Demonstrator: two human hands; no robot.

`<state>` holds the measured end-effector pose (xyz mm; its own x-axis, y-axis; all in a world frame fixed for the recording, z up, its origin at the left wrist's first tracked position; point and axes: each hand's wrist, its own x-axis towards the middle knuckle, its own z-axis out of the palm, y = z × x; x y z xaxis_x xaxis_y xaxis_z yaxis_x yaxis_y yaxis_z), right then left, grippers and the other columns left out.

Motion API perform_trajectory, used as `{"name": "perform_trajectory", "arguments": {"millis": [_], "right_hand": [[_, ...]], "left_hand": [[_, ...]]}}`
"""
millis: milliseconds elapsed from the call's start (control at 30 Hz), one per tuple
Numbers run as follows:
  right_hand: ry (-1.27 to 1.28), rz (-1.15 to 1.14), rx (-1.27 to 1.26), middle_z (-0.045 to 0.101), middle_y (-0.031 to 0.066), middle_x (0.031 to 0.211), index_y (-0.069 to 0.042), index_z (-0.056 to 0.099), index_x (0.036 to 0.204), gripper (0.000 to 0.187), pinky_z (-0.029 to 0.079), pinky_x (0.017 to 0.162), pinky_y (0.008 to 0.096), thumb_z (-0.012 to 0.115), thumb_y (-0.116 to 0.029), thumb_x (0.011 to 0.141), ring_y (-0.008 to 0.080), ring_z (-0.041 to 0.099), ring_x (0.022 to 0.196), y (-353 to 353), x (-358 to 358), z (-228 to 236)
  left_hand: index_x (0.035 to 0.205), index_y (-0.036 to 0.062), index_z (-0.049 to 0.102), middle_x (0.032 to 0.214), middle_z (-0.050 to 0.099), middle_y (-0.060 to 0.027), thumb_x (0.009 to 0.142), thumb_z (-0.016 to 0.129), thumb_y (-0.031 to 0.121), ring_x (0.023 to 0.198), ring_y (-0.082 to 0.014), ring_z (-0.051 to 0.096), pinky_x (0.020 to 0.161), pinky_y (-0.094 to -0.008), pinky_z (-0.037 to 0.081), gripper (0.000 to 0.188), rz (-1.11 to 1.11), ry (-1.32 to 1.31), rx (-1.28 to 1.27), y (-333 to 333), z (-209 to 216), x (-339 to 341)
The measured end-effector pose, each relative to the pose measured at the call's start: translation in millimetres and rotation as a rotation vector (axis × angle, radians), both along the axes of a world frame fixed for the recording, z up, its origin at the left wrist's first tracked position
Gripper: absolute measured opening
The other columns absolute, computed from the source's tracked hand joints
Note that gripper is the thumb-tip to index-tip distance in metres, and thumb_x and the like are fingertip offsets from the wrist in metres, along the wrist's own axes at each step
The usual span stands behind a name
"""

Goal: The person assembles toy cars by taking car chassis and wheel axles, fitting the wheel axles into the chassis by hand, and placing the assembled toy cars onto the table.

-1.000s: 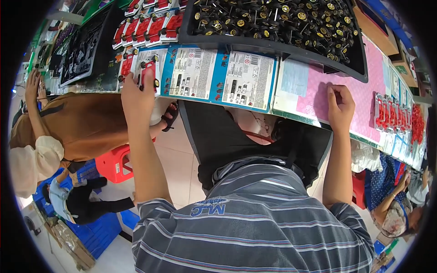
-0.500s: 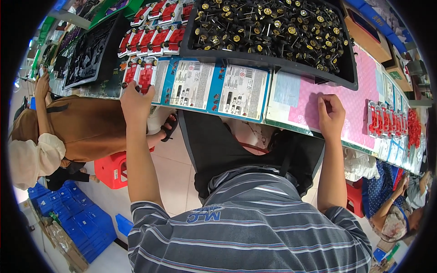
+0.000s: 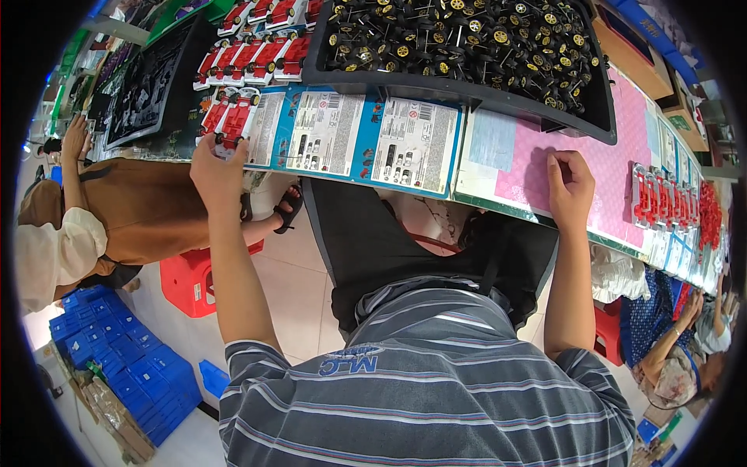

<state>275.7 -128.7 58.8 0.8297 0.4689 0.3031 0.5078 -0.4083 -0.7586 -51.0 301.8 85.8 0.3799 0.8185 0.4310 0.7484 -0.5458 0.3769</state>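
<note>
My left hand [image 3: 219, 173] is at the near end of a red-and-white toy car chassis [image 3: 237, 117], thumb and forefinger apart on either side of its edge. The chassis lies on the table beside another like it, in front of rows of the same chassis [image 3: 257, 59]. My right hand [image 3: 573, 187] rests at the table's front edge over a pink sheet [image 3: 537, 175]. Its fingers are curled in, and I see nothing in them. Ahead of me stands a black tray [image 3: 467, 92] heaped with black toy wheels on axles [image 3: 475, 39], many with yellow hubs.
Printed cards [image 3: 327, 132] lie along the table front. On the right are a row of red-and-grey chassis [image 3: 661, 198] and a pile of small red parts [image 3: 710, 214]. A dark tray [image 3: 156, 86] stands at the left. People sit on both sides; blue boxes [image 3: 132, 358] are stacked behind left.
My left hand has drawn back slightly toward me from the chassis, which stays in its row. My right hand keeps its curled pose. The whole view has shifted a little.
</note>
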Motion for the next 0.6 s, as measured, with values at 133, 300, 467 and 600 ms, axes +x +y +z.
{"name": "perform_trajectory", "arguments": {"millis": [133,300,467,600], "right_hand": [[0.007,0.006,0.014,0.063,0.0071,0.082,0.003,0.065,0.092,0.009,0.048,0.067,0.0263,0.067,-0.006,0.092,0.0126,0.058,0.071,1.9,0.5,-1.0],[-0.002,0.007,0.004,0.063,0.0074,0.082,0.003,0.065,0.093,0.01,0.048,0.068,0.0263,0.067,-0.007,0.092,0.0127,0.058,0.071,3.3,0.7,-0.5],[-0.009,0.003,0.017,0.063,0.0073,0.082,0.003,0.065,0.092,0.01,0.048,0.067,0.0266,0.067,-0.007,0.092,0.013,0.058,0.071,0.2,1.8,-3.0],[-0.008,-0.007,0.004,0.063,0.0071,0.082,0.003,0.065,0.092,0.009,0.048,0.067,0.0267,0.067,-0.007,0.092,0.0128,0.058,0.07,4.0,-2.2,2.0]], "left_hand": [[0.117,-0.0069,0.065,0.107,0.07,-0.0203,0.074,0.086,0.029,0.096,-0.0314,0.07,0.087,-0.0378,0.054,0.059,0.046,0.011,-0.057,15.7,1.4,-16.9],[0.117,-0.0075,0.065,0.107,0.071,-0.0211,0.075,0.085,0.03,0.095,-0.0314,0.071,0.086,-0.0378,0.055,0.06,0.069,0.062,-0.028,32.2,2.0,-22.7],[0.116,-0.008,0.066,0.106,0.072,-0.0218,0.076,0.084,0.032,0.095,-0.0325,0.071,0.085,-0.0382,0.055,0.06,0.117,0.094,-0.001,46.3,5.1,-20.5],[0.113,-0.0083,0.066,0.105,0.071,-0.0227,0.076,0.084,0.032,0.096,-0.0355,0.07,0.087,-0.0412,0.054,0.058,0.159,0.126,-0.006,54.8,2.6,-27.8]]}}
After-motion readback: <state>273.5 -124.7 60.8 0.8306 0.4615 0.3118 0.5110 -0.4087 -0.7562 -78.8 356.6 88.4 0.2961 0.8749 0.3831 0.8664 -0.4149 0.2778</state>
